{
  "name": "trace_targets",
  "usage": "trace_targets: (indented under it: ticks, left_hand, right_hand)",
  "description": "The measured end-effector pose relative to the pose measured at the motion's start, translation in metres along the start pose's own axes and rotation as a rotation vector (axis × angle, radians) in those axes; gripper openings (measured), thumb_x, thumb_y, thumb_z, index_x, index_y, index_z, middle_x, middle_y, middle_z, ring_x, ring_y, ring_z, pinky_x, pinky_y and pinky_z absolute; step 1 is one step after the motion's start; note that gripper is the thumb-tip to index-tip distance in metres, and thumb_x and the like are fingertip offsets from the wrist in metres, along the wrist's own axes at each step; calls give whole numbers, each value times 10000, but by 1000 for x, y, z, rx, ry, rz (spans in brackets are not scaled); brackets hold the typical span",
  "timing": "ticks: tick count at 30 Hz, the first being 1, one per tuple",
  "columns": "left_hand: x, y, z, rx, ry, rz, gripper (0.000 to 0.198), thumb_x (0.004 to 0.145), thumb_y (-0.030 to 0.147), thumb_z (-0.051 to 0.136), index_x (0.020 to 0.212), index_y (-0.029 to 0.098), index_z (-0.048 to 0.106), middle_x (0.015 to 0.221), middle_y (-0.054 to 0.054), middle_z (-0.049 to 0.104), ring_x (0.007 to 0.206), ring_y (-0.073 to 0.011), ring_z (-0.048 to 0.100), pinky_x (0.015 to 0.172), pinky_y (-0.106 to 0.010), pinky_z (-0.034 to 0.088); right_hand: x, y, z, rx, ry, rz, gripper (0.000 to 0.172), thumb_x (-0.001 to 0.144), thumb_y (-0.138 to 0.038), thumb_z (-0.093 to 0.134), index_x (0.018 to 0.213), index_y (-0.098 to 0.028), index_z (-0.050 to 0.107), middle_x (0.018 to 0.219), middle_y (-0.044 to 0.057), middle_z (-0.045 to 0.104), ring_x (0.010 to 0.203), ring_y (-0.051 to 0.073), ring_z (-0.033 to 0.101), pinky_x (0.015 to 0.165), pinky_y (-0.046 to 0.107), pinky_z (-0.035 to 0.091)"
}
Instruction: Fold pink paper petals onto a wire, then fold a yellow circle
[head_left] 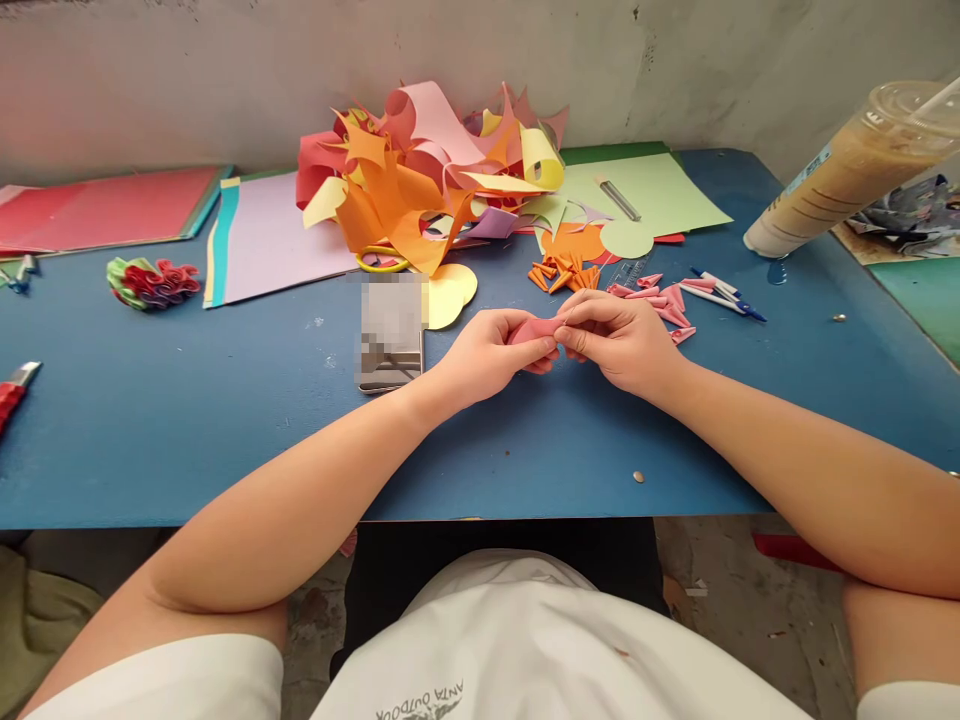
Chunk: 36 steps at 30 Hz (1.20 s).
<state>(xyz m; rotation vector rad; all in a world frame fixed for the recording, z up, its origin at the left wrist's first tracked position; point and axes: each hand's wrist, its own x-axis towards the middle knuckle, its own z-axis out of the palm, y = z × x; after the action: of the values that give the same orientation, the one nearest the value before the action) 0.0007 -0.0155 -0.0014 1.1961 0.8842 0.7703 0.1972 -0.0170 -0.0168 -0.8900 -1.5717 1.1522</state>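
Pink paper piece point(534, 329) mid-frame, pinched between left hand point(491, 355) and right hand point(619, 340) | done: rolled pink cones point(664, 300), orange cones point(562, 273) (small piles) just above | left: paper scrap heap point(420, 170), upper centre

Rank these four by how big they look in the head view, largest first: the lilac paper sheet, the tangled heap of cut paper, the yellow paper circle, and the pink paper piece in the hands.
1. Heap of cut paper
2. Lilac paper sheet, partly covered by the heap, so unsure against it
3. Yellow paper circle
4. Pink paper piece, pinched between left hand and right hand
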Motion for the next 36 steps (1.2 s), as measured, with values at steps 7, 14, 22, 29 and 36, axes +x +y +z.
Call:
trace_targets:
  ticks: [7, 14, 22, 29, 36]
  left_hand:
    - [-2, 0, 1, 27, -16, -12, 234, 779, 295, 892, 816, 112, 751, 765, -52, 759, 709, -137, 714, 744, -288, 613]
    - [0, -4, -1, 140, -3, 51, 220, 813, 329, 827, 818, 125, 743, 766, -46, 756, 751, -157, 726, 764, -293, 609]
    - [-2, -11, -1, 485, 123, 260, 285, 867, 399, 741, 756, 139, 769, 662, -26, 696, 636, -135, 586, 581, -258, 437]
    - [-8, -5, 1, 501, 69, 320, 316, 874, 408, 742, 699, 144, 746, 694, -59, 733, 668, -162, 634, 586, -261, 467]
    - [-8, -3, 5, 564, 84, 351, 336, 869, 331, 695, 600, 152, 604, 583, 0, 556, 595, -105, 441, 535, -254, 330]
  right_hand:
    - [2, -1, -4, 25, -71, -19, 278, 800, -458, 909, 745, -214, 788, 798, 17, 658, 536, 101, 583, 492, 296, 505]
    - [3, -4, -4, -14, -74, 3, 368, 804, -535, 891, 755, -190, 772, 816, 12, 646, 511, 85, 590, 478, 282, 495]
    - [2, -7, -4, -15, -49, 45, 358, 766, -482, 937, 767, -166, 768, 789, 4, 633, 474, 70, 587, 454, 255, 475]
    - [-1, -9, -5, 19, -76, 24, 391, 775, -498, 925, 710, -169, 723, 751, -2, 629, 425, 67, 564, 400, 257, 465]
    - [-2, -10, -2, 39, -60, 13, 418, 737, -480, 956, 673, -175, 677, 725, -16, 613, 416, 65, 555, 380, 247, 440]
